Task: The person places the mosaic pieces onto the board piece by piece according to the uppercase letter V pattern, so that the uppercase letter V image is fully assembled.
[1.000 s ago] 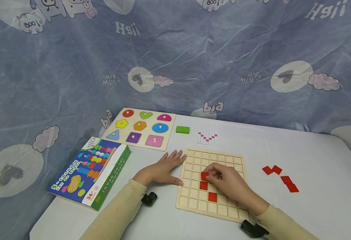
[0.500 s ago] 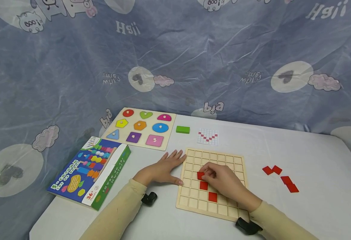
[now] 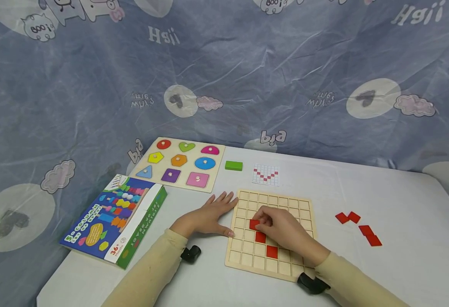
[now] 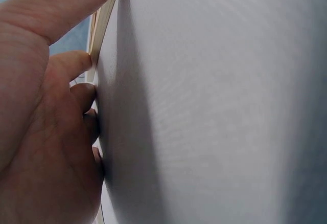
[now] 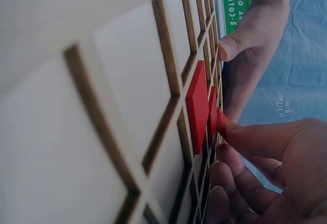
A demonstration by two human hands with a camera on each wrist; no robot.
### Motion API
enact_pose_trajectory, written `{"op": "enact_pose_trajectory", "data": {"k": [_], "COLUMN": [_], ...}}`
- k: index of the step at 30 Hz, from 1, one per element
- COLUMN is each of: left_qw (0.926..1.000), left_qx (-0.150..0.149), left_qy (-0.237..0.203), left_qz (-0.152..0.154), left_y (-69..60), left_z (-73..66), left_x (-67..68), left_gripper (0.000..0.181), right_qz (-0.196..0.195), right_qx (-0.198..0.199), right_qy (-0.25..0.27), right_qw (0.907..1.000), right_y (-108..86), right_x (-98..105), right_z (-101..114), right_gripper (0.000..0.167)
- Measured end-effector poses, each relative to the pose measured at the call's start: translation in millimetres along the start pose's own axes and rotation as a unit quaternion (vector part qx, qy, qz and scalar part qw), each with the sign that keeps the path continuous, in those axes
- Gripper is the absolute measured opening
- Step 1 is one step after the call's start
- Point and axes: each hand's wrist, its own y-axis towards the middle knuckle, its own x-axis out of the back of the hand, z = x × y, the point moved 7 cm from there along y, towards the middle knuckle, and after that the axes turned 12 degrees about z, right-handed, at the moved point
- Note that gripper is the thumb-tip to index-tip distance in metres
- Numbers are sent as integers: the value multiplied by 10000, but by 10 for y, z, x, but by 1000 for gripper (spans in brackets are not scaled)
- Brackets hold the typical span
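A wooden grid board (image 3: 243, 259) lies on the table. Two red square tiles sit in its cells, a nearer tile (image 3: 272, 252) and another tile (image 3: 260, 237) diagonally up and left of it. My right hand (image 3: 282, 228) pinches a third red tile (image 3: 254, 224) between thumb and fingers, just beyond and left of that second one. In the right wrist view, the pinched tile (image 5: 222, 124) is tilted at the thumb tip. My left hand (image 3: 209, 217) rests with fingers spread at the board's left edge, its thumb and index finger touching the edge.
Several loose red tiles (image 3: 366, 230) lie right of the board. Behind it are a pattern card (image 3: 266, 175) with a red V and a green block (image 3: 234, 166). A shape puzzle board (image 3: 178, 172) and a blue toy box (image 3: 113, 219) stand at the left.
My right hand has moved left over the board with the pinched red tile, from above the second tile to the cell beyond and left of it. The left hand has stayed still.
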Motion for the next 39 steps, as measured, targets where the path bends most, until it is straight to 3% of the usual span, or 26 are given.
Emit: {"op": "enact_pose_trajectory", "data": {"k": [15, 39], "left_qw": [10000, 10000], "left_qx": [23, -11], "left_qy": [44, 2], "left_qz": [-2, 35], "left_y": [-6, -19], "left_z": [3, -15], "left_x": [-5, 11], "left_gripper": [106, 105], "right_qz": [157, 187], "right_qx": [-226, -28], "right_qy": [-33, -317], "right_qw": [9996, 9993], "right_y": [96, 107], "right_x": [-53, -71], "right_z": [16, 47], "right_gripper": [16, 16]}}
